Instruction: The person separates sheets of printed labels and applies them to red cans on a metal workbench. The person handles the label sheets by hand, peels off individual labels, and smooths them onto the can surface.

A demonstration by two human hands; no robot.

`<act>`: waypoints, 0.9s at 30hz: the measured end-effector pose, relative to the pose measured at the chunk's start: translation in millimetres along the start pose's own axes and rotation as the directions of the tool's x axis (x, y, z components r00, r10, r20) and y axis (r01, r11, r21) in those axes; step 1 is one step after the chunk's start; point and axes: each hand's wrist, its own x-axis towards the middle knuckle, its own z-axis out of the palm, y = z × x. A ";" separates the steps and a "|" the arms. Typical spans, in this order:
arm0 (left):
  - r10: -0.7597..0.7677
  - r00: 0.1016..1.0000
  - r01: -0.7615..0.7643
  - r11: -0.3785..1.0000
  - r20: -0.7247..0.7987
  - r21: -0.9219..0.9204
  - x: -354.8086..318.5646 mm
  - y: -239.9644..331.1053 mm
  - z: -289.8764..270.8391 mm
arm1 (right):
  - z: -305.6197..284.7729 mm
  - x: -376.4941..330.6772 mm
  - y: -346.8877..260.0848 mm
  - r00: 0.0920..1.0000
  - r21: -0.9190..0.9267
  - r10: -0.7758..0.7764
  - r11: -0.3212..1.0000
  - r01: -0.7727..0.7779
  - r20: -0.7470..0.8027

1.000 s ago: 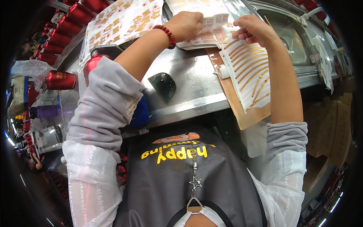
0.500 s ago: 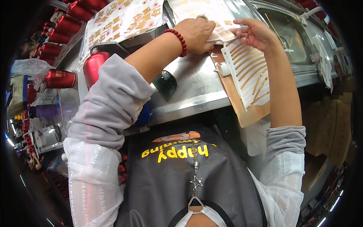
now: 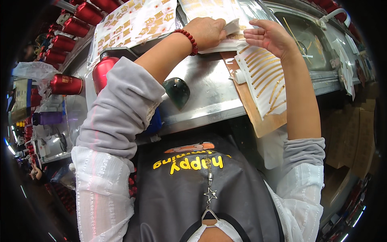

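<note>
My left hand (image 3: 207, 34), with a red bead bracelet at the wrist, pinches a small white paper piece (image 3: 232, 26) over a stack of white sheets with gold prints (image 3: 205, 9). To its right my right hand (image 3: 269, 38) has its fingers stretched out, with nothing seen in it. Just below that hand, a white sheet with gold strips (image 3: 263, 80) lies on a brown board (image 3: 262, 124). A dark rounded piece (image 3: 176, 92) rests on the metal bench (image 3: 209, 92), under my left forearm.
Another gold-printed sheet (image 3: 137, 24) lies at the far left. Near my left sleeve is a red bottle (image 3: 104, 71); several more red bottles (image 3: 65, 84) stand further left. A metal sink (image 3: 312, 38) with a white tap (image 3: 336, 15) is at the right.
A small white paper piece now shows raised in my left hand's fingers. My left hand has shifted slightly left, and the right hand's fingers have straightened.
</note>
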 end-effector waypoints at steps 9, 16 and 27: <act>-0.054 0.998 0.049 0.992 -0.036 -0.119 -2.0 -2.3 -8.9 | 20.9 44.4 17.3 0.963 0.574 0.171 0.776 -0.262 0.208; 0.045 0.996 -0.042 0.998 -0.082 0.035 -2.5 10.5 -26.1 | 37.8 31.7 7.1 0.972 0.612 0.213 0.757 -0.231 0.103; 0.096 0.995 -0.097 0.994 0.025 0.056 -0.3 27.4 -49.7 | 39.4 39.8 2.8 0.975 0.498 0.216 0.851 -0.166 -0.044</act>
